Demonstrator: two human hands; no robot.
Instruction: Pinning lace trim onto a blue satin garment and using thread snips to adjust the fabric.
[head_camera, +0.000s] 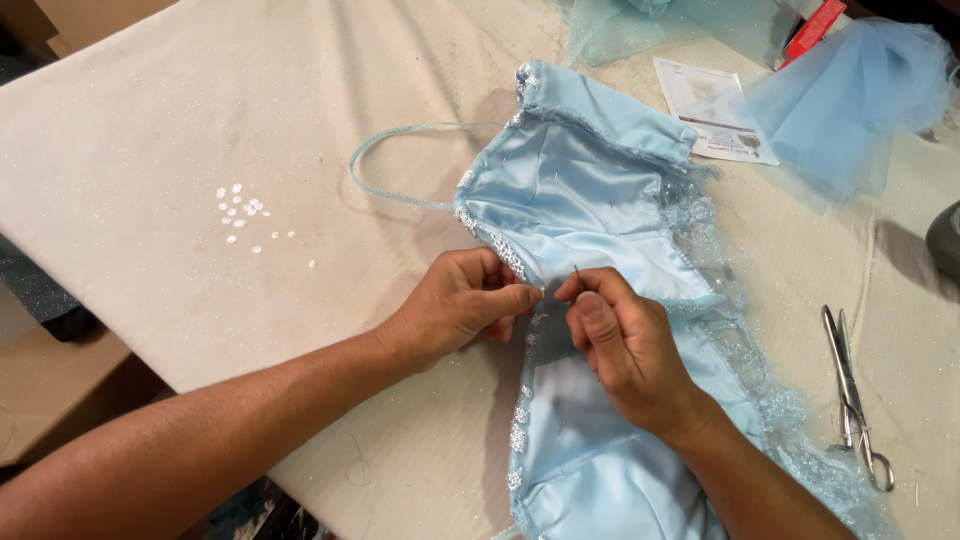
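A light blue satin bodice (590, 200) with a beaded, sequinned edge and a thin shoulder strap (400, 150) lies inside out on a cream padded table (200, 120). My left hand (460, 305) pinches the beaded edge of the bodice near its middle. My right hand (620, 345) rests on the satin just to the right and holds a thin needle (578, 274) between thumb and forefinger, its tip pointing up. The two hands almost touch.
Several loose white sequins (243, 215) lie on the table at the left. Metal scissors (853, 395) lie at the right. Pale blue tulle (850, 100) is bunched at the back right, beside a printed card (710, 110) and a red box (815, 28).
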